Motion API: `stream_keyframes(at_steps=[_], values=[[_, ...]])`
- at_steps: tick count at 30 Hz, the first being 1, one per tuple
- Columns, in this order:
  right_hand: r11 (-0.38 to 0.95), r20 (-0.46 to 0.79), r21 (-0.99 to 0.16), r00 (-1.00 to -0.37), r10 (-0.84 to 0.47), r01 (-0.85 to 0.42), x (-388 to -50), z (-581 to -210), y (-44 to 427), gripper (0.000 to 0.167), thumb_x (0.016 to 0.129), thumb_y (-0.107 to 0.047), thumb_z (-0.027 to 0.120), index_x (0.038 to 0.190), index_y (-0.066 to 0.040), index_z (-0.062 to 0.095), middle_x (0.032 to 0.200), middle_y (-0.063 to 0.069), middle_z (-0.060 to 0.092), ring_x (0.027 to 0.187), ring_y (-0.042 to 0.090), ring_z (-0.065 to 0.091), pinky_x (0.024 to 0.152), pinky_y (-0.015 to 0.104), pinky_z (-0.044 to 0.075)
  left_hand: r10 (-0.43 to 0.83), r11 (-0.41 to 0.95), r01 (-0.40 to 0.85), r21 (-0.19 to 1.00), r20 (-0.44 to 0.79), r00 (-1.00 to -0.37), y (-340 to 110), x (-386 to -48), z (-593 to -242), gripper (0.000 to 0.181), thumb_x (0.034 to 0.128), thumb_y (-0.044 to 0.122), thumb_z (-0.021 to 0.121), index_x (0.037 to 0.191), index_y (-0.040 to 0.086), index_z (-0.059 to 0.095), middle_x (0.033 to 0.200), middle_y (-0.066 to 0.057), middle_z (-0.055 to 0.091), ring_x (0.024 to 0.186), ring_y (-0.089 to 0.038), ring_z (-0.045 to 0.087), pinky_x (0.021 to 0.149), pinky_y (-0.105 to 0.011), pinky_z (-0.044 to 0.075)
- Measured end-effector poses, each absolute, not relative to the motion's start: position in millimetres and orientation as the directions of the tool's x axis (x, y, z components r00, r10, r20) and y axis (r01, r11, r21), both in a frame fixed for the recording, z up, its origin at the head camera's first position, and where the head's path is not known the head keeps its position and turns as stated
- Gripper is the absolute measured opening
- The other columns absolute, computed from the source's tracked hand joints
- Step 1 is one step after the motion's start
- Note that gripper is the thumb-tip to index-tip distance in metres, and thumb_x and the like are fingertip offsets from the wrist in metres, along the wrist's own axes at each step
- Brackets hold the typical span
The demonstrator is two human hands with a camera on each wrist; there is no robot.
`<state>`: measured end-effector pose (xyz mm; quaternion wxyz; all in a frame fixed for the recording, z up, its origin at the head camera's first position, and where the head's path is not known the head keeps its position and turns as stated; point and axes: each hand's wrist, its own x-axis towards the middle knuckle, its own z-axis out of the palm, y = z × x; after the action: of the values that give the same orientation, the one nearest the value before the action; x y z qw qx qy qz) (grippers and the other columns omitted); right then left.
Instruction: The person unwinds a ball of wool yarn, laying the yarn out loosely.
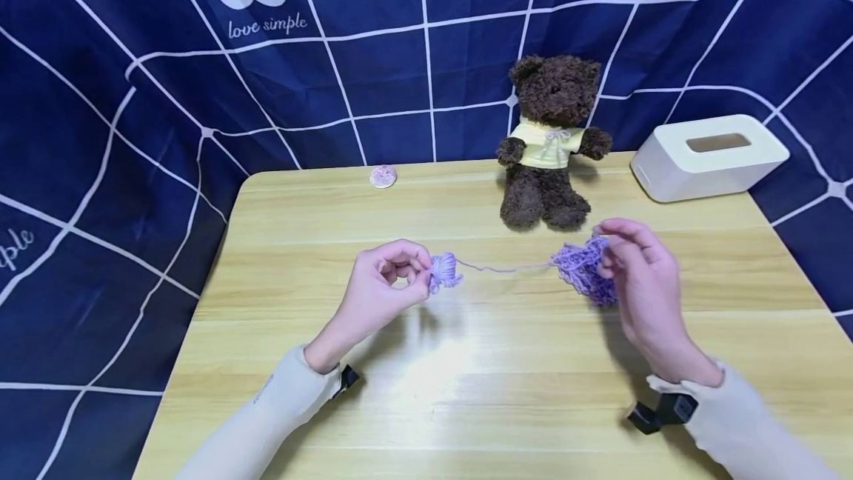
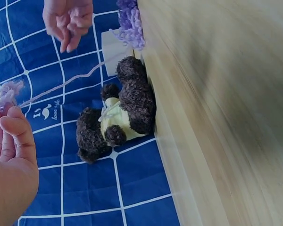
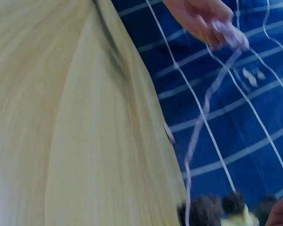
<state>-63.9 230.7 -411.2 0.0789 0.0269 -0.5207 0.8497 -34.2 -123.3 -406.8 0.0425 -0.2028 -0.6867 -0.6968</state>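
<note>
My left hand (image 1: 386,280) pinches a small wound bundle of light purple yarn (image 1: 443,272) between thumb and fingers, above the table. From the bundle a single yarn strand (image 1: 503,270) runs right to a loose, tangled heap of darker purple yarn (image 1: 585,272). In the head view my right hand (image 1: 643,287) partly covers that heap. The left wrist view shows the right hand (image 2: 68,21) apart from the heap (image 2: 130,26), its fingers loosely bent with nothing between them. In the right wrist view the strand (image 3: 205,108) passes clear of the right fingers (image 3: 282,212).
A brown teddy bear (image 1: 553,139) in a yellow shirt sits at the back of the wooden table (image 1: 300,243). A white tissue box (image 1: 706,158) stands at the back right; a round pink disc (image 1: 383,176) lies near the back edge. Blue printed cloth (image 1: 373,72) hangs behind.
</note>
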Motion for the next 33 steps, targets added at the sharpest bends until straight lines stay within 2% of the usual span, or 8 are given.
stream_keyframes(at_steps=[3,10,14,17,22,25,29,33], values=[[-0.360,0.120,-0.926,-0.993,-0.005,-0.110,-62.8,-411.6,210.6,0.020,0.111,0.005,0.055,0.125,0.007,0.068,0.116,0.010,0.073,0.079,0.012,0.059,0.064,0.018,0.054,0.221,-0.056,0.344,0.937,0.347,-0.911,-120.7,-33.2,-407.6,0.015,0.0849,-0.003,0.071,0.100,-0.003,0.073,0.087,-0.019,0.073,0.074,-0.018,0.062,0.067,-0.021,0.054],[-0.009,0.077,-0.997,-0.958,-0.276,-0.078,-63.2,-414.6,171.3,0.034,0.111,-0.003,0.058,0.144,0.002,0.062,0.132,0.008,0.070,0.086,0.012,0.061,0.073,0.024,0.060,0.224,-0.055,0.344,0.937,0.347,-0.911,-119.8,-33.7,-404.5,0.015,0.0853,-0.004,0.071,0.100,-0.002,0.074,0.086,-0.017,0.073,0.074,-0.018,0.061,0.067,-0.021,0.053],[0.030,0.056,-0.997,-0.908,-0.415,-0.075,-63.0,-420.3,155.2,0.041,0.112,-0.008,0.059,0.152,-0.001,0.057,0.142,0.013,0.067,0.085,0.014,0.061,0.074,0.027,0.059,0.229,-0.059,0.344,0.937,0.348,-0.909,-119.8,-33.4,-403.7,0.015,0.0854,-0.003,0.071,0.100,-0.002,0.073,0.086,-0.017,0.073,0.074,-0.018,0.061,0.067,-0.021,0.053],[0.009,0.031,-0.999,-0.880,-0.474,-0.040,-62.5,-422.5,147.2,0.043,0.113,-0.012,0.061,0.154,-0.002,0.056,0.140,0.015,0.067,0.083,0.015,0.060,0.073,0.028,0.057,0.232,-0.060,0.345,0.937,0.349,-0.908,-119.3,-32.8,-403.7,0.014,0.0862,-0.005,0.071,0.100,-0.002,0.073,0.086,-0.016,0.073,0.074,-0.018,0.061,0.067,-0.021,0.054],[0.045,-0.041,-0.999,-0.867,-0.496,0.021,-61.5,-424.8,144.2,0.037,0.111,-0.016,0.065,0.145,-0.001,0.065,0.111,0.011,0.071,0.083,0.020,0.061,0.073,0.028,0.057,0.237,-0.056,0.354,0.933,0.357,-0.903,-118.5,-31.4,-403.8,0.016,0.0871,-0.010,0.071,0.100,-0.001,0.073,0.086,-0.007,0.073,0.074,-0.018,0.061,0.067,-0.022,0.053],[0.081,-0.060,-0.996,-0.877,-0.476,0.024,-61.6,-425.0,146.9,0.029,0.110,-0.017,0.067,0.133,0.001,0.071,0.095,0.009,0.069,0.082,0.024,0.062,0.075,0.031,0.059,0.239,-0.050,0.360,0.932,0.361,-0.901,-119.1,-30.9,-403.7,0.016,0.0870,-0.011,0.071,0.100,-0.001,0.074,0.085,-0.008,0.073,0.074,-0.018,0.061,0.067,-0.022,0.053],[0.076,-0.011,-0.997,-0.900,-0.435,-0.025,-63.3,-421.3,151.5,0.024,0.110,-0.014,0.067,0.120,0.008,0.071,0.090,0.008,0.069,0.081,0.025,0.064,0.076,0.031,0.061,0.239,-0.048,0.358,0.933,0.359,-0.902,-120.2,-31.0,-404.1,0.015,0.0863,-0.007,0.070,0.099,0.000,0.074,0.085,-0.015,0.072,0.074,-0.019,0.061,0.066,-0.021,0.052],[0.020,0.078,-0.996,-0.927,-0.367,-0.092,-64.6,-414.8,155.4,0.020,0.109,-0.009,0.066,0.114,0.010,0.070,0.086,0.007,0.066,0.078,0.021,0.062,0.071,0.027,0.059,0.249,-0.043,0.356,0.933,0.355,-0.901,-120.3,-31.9,-404.9,0.015,0.0865,-0.005,0.070,0.099,0.001,0.074,0.085,-0.014,0.072,0.074,-0.019,0.061,0.066,-0.021,0.052]])
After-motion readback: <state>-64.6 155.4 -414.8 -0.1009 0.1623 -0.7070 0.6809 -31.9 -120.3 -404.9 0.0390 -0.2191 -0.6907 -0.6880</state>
